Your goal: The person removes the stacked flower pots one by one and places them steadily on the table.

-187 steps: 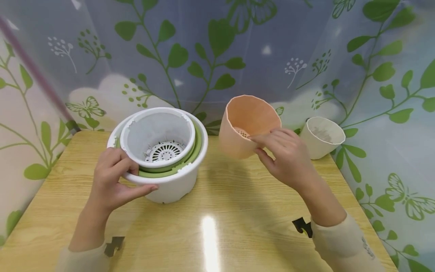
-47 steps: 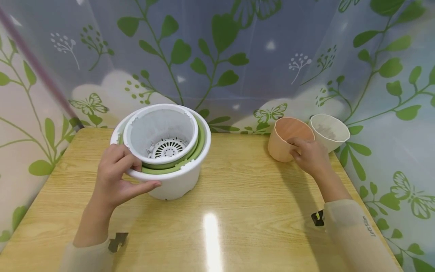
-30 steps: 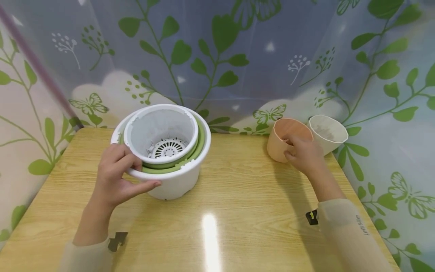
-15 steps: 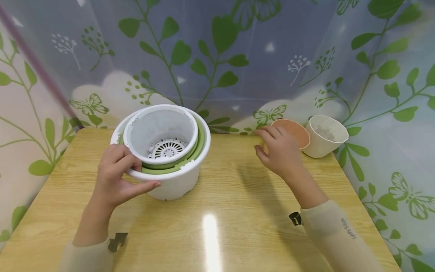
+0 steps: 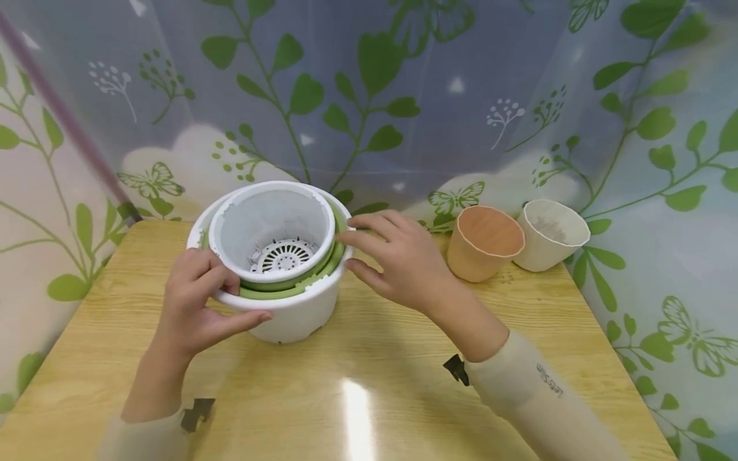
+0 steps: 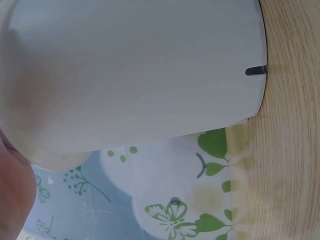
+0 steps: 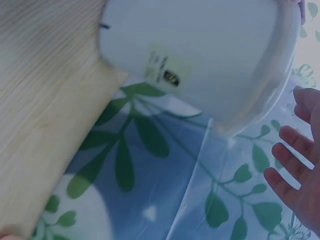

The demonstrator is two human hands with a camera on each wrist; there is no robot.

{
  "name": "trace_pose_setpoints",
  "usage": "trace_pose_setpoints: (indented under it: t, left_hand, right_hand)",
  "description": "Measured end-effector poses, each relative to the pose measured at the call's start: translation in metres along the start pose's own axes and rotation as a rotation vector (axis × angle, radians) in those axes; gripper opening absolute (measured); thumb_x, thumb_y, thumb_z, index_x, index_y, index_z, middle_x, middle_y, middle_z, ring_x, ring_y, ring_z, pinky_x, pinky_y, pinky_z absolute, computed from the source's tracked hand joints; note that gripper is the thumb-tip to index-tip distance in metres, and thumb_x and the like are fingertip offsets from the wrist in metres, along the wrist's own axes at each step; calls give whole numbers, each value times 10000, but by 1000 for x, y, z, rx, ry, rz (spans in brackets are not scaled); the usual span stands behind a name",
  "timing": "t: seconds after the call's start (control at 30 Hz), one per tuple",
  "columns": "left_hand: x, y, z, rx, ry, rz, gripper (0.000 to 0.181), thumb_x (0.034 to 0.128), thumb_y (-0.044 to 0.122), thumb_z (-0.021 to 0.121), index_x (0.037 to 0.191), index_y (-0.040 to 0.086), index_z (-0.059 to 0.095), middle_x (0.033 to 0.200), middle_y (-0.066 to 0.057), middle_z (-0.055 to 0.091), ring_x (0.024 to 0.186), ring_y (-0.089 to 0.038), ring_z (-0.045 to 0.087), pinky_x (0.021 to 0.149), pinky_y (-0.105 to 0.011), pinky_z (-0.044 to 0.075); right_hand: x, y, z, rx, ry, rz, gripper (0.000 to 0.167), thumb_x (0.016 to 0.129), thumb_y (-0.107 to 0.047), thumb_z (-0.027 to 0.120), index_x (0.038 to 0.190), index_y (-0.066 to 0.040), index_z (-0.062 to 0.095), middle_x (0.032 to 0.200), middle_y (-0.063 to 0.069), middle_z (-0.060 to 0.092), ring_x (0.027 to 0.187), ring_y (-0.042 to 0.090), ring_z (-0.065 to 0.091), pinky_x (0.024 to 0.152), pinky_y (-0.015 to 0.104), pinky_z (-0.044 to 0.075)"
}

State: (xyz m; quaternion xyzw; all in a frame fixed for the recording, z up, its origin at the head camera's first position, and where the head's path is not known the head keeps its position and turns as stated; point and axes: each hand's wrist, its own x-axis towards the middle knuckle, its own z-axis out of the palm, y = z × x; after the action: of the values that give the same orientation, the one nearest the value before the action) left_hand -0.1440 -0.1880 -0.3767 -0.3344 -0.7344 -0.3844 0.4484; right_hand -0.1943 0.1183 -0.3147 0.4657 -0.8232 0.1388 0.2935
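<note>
Several plant pots stand nested at the left of the table in the head view: a big white plant pot (image 5: pixel 300 317) outside, green rims (image 5: pixel 268 294) within it, and a greyish-white inner pot (image 5: pixel 271 214) with a slotted base. My left hand (image 5: pixel 198 298) grips the big pot's near-left rim, fingers hooked over the edge and thumb along the outer wall. My right hand (image 5: pixel 403 262) is at the right rim with fingers spread and loosely bent. In the right wrist view, gaps show between those fingers (image 7: pixel 290 150) and the white pot wall (image 7: pixel 215 55); they hold nothing.
A peach-orange plant pot (image 5: pixel 475 262) and a cream plant pot (image 5: pixel 542 246) stand side by side at the table's back right. A patterned curtain (image 5: pixel 403 128) rises behind the wooden table (image 5: pixel 277 403). The white pot carries a label (image 7: pixel 167 70).
My right hand has carried the peach-orange pot right, stood it beside the cream one and let go, then come left to the nested pots. My left hand keeps its grip on the rim.
</note>
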Motion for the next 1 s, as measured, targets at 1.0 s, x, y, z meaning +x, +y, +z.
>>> trace_pose_setpoints:
  t: [1.0]
  left_hand:
    - [0,-1,2,-4,9,17,647,750,626,779,631,68,475,672,-42,397,708,-201,325,766,-263,237]
  right_hand:
    - [32,-27,17,-1,-151,-158,394,948,-368,676,1333,-309,615,1278,-41,638,1183,204,576,963,408,471]
